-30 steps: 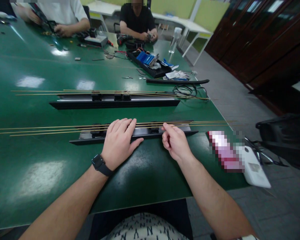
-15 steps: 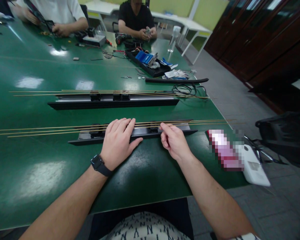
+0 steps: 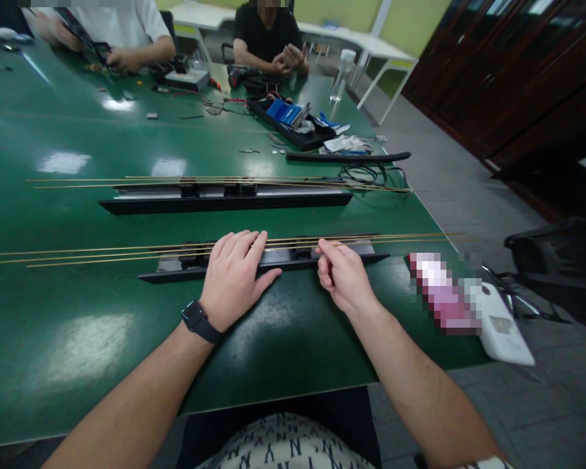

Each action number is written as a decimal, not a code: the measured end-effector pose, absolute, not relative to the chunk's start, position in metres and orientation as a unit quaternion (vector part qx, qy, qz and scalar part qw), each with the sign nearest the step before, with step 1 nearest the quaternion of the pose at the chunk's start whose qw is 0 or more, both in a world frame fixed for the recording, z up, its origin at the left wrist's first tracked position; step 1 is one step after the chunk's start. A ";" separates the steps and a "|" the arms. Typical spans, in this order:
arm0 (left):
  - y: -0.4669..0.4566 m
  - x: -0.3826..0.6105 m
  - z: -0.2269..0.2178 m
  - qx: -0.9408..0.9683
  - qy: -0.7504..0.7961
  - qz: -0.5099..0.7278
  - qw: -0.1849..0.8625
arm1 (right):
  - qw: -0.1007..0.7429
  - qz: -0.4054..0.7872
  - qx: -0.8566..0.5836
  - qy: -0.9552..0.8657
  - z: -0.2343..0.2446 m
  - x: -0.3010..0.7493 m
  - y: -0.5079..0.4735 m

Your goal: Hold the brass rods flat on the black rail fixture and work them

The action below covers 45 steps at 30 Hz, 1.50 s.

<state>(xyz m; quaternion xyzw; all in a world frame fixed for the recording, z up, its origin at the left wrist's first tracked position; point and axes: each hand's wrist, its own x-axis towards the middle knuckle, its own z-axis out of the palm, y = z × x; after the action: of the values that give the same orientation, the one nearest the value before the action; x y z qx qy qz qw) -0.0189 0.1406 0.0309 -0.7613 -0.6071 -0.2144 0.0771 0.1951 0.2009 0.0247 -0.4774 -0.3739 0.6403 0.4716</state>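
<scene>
Left hand (image 3: 234,277) flat and open, palm down on the near rail (image 3: 176,268), pinning it to the tabletop (image 3: 102,339). Right hand (image 3: 344,277) curled, thumb and forefinger look pinched on one of the brass rods (image 3: 102,253) lying along the rail's top. Reads as seating a rod in the rail's clips. Any next move needs the rail kept pinned and the rod kept straight, since it's thin and overhangs both ends. Second rail (image 3: 224,198) sits well apart, behind.
</scene>
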 end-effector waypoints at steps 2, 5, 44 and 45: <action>0.141 -0.019 0.031 -0.761 -0.606 -0.217 0.075 | 0.475 0.640 -0.476 -0.371 0.024 0.195 0.201; 0.140 -0.018 0.032 -0.761 -0.606 -0.220 0.072 | 0.478 0.639 -0.478 -0.366 0.025 0.195 0.201; 0.141 -0.017 0.033 -0.758 -0.612 -0.219 0.056 | 0.486 0.627 -0.494 -0.356 0.031 0.193 0.200; 0.141 -0.017 0.033 -0.758 -0.612 -0.218 0.056 | 0.486 0.627 -0.494 -0.356 0.031 0.193 0.200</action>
<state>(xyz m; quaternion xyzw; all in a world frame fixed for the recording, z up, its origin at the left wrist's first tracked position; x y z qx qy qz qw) -0.0172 0.1409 0.0332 -0.7579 -0.6125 -0.2176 0.0561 0.1926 0.1997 0.0308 -0.4937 -0.3562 0.6272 0.4857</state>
